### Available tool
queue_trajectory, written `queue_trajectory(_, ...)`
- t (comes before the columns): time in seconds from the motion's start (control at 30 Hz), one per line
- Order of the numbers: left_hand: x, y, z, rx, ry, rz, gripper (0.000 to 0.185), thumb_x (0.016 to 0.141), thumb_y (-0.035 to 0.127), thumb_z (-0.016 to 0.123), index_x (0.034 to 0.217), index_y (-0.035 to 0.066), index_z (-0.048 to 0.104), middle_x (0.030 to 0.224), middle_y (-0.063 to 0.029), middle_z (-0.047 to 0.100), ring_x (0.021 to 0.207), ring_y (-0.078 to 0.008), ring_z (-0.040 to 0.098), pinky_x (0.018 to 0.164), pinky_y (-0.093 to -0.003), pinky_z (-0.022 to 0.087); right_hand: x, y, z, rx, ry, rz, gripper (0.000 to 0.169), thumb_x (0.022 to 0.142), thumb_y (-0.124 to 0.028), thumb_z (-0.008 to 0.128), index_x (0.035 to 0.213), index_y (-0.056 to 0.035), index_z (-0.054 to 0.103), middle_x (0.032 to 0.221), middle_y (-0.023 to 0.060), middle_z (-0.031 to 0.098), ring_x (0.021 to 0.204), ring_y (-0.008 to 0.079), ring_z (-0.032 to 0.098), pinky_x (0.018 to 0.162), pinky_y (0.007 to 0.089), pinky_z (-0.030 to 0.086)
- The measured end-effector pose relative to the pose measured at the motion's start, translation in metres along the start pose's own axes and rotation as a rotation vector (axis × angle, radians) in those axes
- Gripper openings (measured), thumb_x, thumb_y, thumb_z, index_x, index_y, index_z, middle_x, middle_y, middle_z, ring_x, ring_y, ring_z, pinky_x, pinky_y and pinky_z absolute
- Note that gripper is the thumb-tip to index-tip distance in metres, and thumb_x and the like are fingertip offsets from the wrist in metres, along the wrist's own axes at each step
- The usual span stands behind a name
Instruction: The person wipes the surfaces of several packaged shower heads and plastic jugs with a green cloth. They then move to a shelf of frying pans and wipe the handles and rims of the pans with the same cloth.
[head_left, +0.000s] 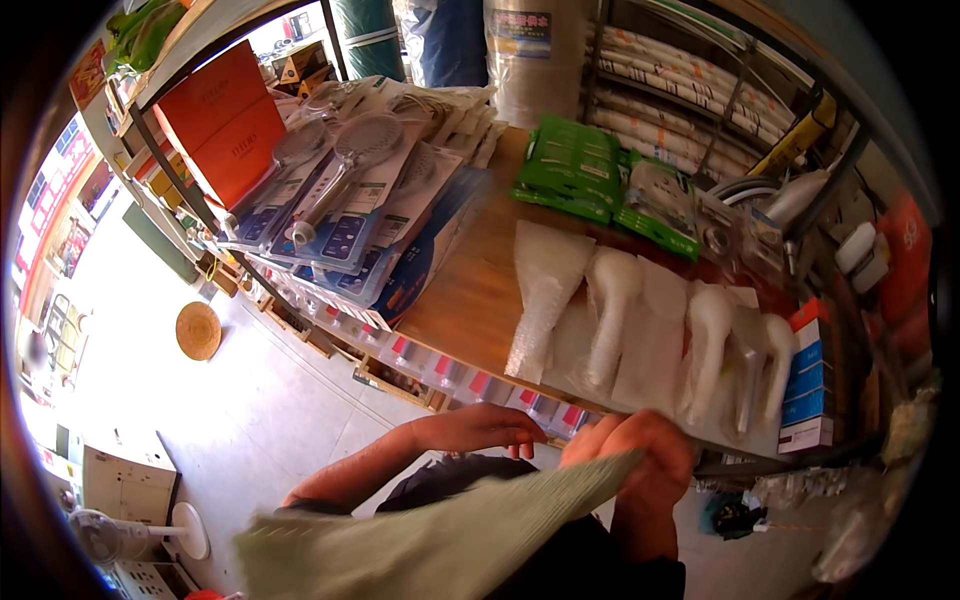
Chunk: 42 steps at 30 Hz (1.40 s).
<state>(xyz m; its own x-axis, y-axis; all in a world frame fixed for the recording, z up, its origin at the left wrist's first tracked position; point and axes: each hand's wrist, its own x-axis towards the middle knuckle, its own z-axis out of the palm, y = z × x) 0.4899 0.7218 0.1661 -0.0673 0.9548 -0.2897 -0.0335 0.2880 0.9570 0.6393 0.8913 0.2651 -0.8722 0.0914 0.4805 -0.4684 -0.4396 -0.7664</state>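
My right hand (637, 457) is closed on the corner of a pale green cloth (450, 525), which hangs blurred across my front towards the lower left. My left hand (487, 429) hovers beside it with bent fingers, near the shelf's front edge, and nothing shows in it. Beyond my hands, shower heads in bubble wrap (616, 315) lie in a row on the wooden shelf board (469, 300). To the left, blister-packed shower heads (352, 187) lie in an overlapping pile. Green plastic packets (574, 169) lie behind the wrapped row.
An orange box (225, 124) stands at the shelf's left end, and blue and white boxes (806, 382) at its right. Wrapped rolls (536, 67) stand behind. Below the board are small bins (480, 386). A white fan (112, 534) and a round woven stool (199, 331) are on the floor side.
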Motion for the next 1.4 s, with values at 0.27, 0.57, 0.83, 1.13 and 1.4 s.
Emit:
queue_trajectory(0.27,-0.024,-0.045,-0.001,-0.622,-0.148,0.134,0.072,0.096,0.055,0.056,0.138,-0.004,0.049,0.121,-0.0159,0.064,0.107,-0.0251,0.065,0.102,-0.0386,0.047,0.011,-0.003,-0.007,-0.392,0.151,0.108,0.023,0.095,-0.009,0.061,0.113,0.0041,0.062,0.094,0.006,0.068,0.084,0.0091,0.061,0.074,0.0233,0.047)
queue_trajectory(0.57,-0.114,0.041,-0.047,-0.393,-0.025,0.499,0.064,0.091,0.041,0.067,0.134,-0.003,0.051,0.119,-0.0201,0.063,0.104,-0.029,0.065,0.088,-0.0381,0.055,0.041,-0.006,0.026,-0.508,-0.438,-0.174,0.022,0.093,-0.014,0.067,0.111,-0.0012,0.066,0.105,0.0164,0.069,0.096,0.0275,0.07,0.078,0.0354,0.056)
queue_trajectory(0.83,-0.1,0.149,-0.027,-0.011,-1.199,1.067,0.055,0.095,0.044,0.061,0.129,0.0,0.054,0.117,-0.0206,0.061,0.1,-0.0325,0.063,0.087,-0.0449,0.053,0.04,0.0,0.066,0.197,-0.87,-0.129,0.015,0.094,-0.013,0.06,0.1,-0.0059,0.072,0.101,0.0056,0.07,0.09,0.025,0.068,0.077,0.0348,0.054)
queue_trajectory(1.13,0.001,0.057,-0.075,0.244,0.226,0.366,0.042,0.094,0.032,0.066,0.121,0.0,0.064,0.102,-0.015,0.07,0.089,-0.0232,0.068,0.073,-0.0367,0.054,0.018,-0.029,0.024,-0.232,-0.862,-0.214,0.03,0.093,-0.019,0.063,0.118,-0.0038,0.069,0.114,0.0101,0.069,0.099,0.0274,0.067,0.08,0.0365,0.055)
queue_trajectory(1.4,0.064,0.003,-0.051,0.981,0.808,0.089,0.083,0.084,0.044,0.07,0.151,0.015,0.032,0.123,-0.0229,0.052,0.094,-0.0439,0.064,0.076,-0.0515,0.053,0.026,0.055,-0.054,-0.952,0.16,0.17,0.025,0.09,-0.009,0.068,0.113,0.0009,0.066,0.1,0.0118,0.071,0.089,0.021,0.069,0.08,0.0328,0.054)
